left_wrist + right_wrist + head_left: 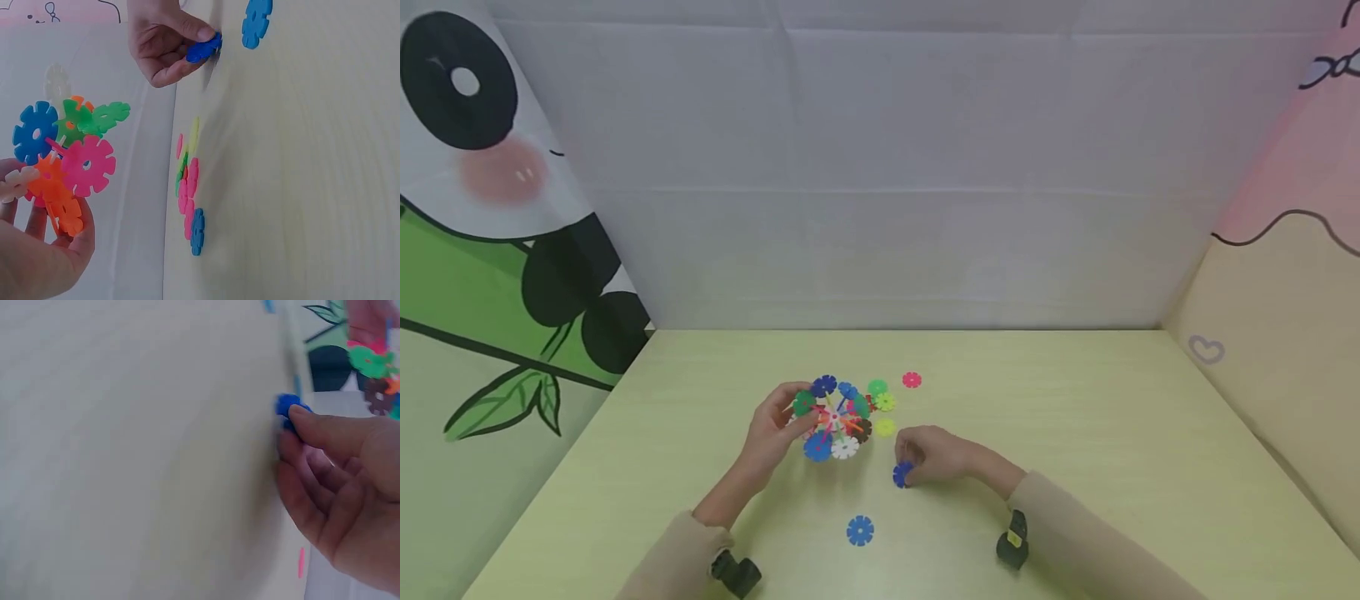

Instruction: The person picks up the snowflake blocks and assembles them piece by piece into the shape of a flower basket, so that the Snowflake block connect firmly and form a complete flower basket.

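My left hand (772, 433) holds up a ball-like cluster of joined snowflake discs (833, 417) in blue, green, white, pink, orange and brown. In the left wrist view its fingers curl round the orange discs (59, 200) on the underside. To the right of the cluster, my right hand (936, 454) pinches one dark blue snowflake disc (902, 475) between thumb and forefinger, close over the table. The right wrist view shows the same blue disc (289, 405) at the fingertips, apart from the cluster.
Loose discs lie on the pale table (1075, 400): a blue one (860, 531) in front, a pink one (912, 380) behind, and yellow (885, 427) and green (877, 387) ones beside the cluster. A white backdrop (925, 167) stands behind, with printed panels at both sides.
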`<action>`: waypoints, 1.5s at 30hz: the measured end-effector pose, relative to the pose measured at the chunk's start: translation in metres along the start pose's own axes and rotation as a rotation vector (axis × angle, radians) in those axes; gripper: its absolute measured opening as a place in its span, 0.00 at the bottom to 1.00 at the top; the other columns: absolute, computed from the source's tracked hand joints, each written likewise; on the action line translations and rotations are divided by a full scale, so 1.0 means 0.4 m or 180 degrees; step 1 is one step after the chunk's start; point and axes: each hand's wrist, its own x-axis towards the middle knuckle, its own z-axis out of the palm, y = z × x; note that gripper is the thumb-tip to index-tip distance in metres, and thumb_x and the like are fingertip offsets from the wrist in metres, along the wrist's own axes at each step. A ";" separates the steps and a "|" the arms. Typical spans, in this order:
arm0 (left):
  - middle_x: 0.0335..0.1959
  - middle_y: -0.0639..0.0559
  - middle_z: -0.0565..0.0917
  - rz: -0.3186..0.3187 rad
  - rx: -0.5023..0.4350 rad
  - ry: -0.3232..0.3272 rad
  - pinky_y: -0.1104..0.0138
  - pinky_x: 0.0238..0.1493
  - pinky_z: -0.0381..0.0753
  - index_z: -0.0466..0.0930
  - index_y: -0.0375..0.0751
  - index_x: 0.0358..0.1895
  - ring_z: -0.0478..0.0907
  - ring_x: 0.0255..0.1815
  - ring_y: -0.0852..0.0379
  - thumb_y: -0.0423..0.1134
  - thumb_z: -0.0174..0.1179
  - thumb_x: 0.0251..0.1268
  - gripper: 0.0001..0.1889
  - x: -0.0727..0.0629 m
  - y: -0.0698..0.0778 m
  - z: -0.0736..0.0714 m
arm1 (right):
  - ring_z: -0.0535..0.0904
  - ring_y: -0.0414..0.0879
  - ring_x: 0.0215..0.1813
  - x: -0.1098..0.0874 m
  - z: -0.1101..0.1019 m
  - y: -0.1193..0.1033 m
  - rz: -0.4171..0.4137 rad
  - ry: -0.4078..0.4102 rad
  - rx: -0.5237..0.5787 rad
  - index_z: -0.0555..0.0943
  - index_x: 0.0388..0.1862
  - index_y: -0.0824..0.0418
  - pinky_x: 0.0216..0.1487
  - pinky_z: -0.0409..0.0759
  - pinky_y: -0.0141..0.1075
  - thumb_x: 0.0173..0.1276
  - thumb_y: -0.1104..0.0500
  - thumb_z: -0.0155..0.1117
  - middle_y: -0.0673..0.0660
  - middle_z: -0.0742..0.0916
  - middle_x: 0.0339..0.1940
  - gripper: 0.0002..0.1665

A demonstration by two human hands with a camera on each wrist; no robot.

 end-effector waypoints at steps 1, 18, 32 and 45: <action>0.54 0.59 0.77 -0.0021 -0.0021 -0.0006 0.45 0.74 0.66 0.70 0.29 0.61 0.71 0.52 0.78 0.29 0.57 0.68 0.19 -0.001 0.001 0.002 | 0.74 0.40 0.33 -0.003 -0.008 -0.005 -0.0006 -0.0013 0.0098 0.78 0.37 0.60 0.35 0.76 0.29 0.60 0.69 0.69 0.51 0.81 0.31 0.10; 0.58 0.41 0.77 -0.0422 -0.0519 -0.0328 0.76 0.46 0.81 0.65 0.34 0.65 0.80 0.43 0.69 0.31 0.52 0.72 0.20 0.003 0.061 0.084 | 0.85 0.46 0.35 -0.046 -0.131 -0.162 -0.0382 0.1739 0.0954 0.77 0.45 0.72 0.39 0.88 0.35 0.67 0.70 0.61 0.67 0.86 0.35 0.09; 0.55 0.45 0.77 -0.0239 -0.0611 -0.0464 0.76 0.45 0.82 0.68 0.31 0.62 0.80 0.43 0.67 0.27 0.55 0.69 0.20 0.024 0.059 0.125 | 0.82 0.45 0.32 -0.039 -0.116 -0.152 -0.0435 0.1947 0.0693 0.78 0.42 0.71 0.34 0.87 0.35 0.66 0.70 0.63 0.67 0.87 0.35 0.07; 0.57 0.30 0.78 0.0115 -0.0294 -0.0614 0.74 0.42 0.81 0.62 0.41 0.71 0.80 0.42 0.61 0.32 0.57 0.69 0.28 0.012 0.093 0.177 | 0.85 0.42 0.31 -0.061 -0.098 -0.157 -0.0541 0.2374 0.0937 0.78 0.41 0.73 0.34 0.83 0.26 0.64 0.72 0.64 0.71 0.88 0.37 0.07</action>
